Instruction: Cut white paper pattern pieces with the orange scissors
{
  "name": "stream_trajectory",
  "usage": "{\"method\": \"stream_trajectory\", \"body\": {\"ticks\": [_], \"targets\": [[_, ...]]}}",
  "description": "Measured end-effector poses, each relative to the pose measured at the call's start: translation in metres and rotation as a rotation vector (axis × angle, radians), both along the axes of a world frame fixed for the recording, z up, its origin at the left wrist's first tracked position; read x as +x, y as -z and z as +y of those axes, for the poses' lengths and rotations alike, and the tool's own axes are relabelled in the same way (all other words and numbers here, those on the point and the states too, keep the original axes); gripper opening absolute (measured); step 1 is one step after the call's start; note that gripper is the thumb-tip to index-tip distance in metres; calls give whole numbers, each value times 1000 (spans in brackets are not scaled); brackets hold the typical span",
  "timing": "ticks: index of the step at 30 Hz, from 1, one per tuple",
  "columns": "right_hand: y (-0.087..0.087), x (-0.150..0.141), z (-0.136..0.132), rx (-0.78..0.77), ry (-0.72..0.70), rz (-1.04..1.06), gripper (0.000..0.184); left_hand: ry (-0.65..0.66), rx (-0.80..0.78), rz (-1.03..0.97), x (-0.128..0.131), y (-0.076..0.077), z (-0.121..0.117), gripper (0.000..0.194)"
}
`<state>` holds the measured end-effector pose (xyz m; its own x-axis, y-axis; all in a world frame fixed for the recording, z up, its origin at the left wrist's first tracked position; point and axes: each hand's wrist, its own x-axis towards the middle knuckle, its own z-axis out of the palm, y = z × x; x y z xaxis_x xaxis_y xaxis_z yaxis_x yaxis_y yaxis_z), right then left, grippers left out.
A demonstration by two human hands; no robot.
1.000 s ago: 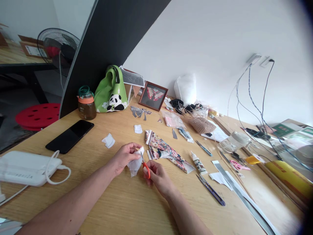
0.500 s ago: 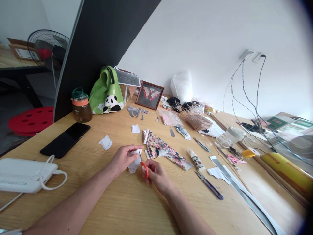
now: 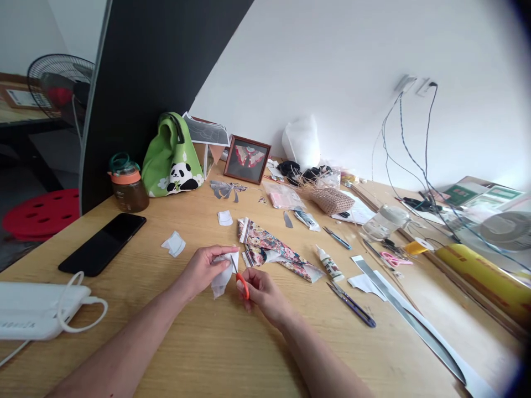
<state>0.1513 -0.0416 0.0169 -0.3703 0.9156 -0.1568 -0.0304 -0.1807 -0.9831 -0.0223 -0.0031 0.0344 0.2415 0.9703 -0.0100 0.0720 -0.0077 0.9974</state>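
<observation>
Between the thumb and fingers of my left hand (image 3: 206, 270) is a small white piece (image 3: 221, 281), thin like paper or fabric; I cannot tell which. My right hand (image 3: 262, 293) is closed around orange-handled scissors (image 3: 244, 286), whose blades point up and left against the white piece's right edge. Just beyond my hands lies a folded strip of floral fabric (image 3: 279, 250). Two more white cut pieces, one farther back (image 3: 225, 218) and one to the left (image 3: 173, 244), rest flat on the wooden table (image 3: 199, 354).
A black phone (image 3: 103, 243) and a white power bank (image 3: 39, 309) with a cable are at left. Right of the fabric are a glue bottle (image 3: 329, 263) and thread snips (image 3: 352, 304). Behind stand a drink bottle (image 3: 129, 185), a green panda bag (image 3: 174, 157) and a framed picture (image 3: 247, 159).
The view has shifted slightly, so most things sit a little farther left. Both hands keep their grips, with the scissors still at the white piece's edge.
</observation>
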Motion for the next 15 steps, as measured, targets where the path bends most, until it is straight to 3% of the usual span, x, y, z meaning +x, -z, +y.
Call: {"method": "stream_trajectory", "body": {"ticks": [15], "targets": [[1, 1, 0, -45, -5, -36, 43, 37, 54, 79, -2, -2, 3, 33]]}}
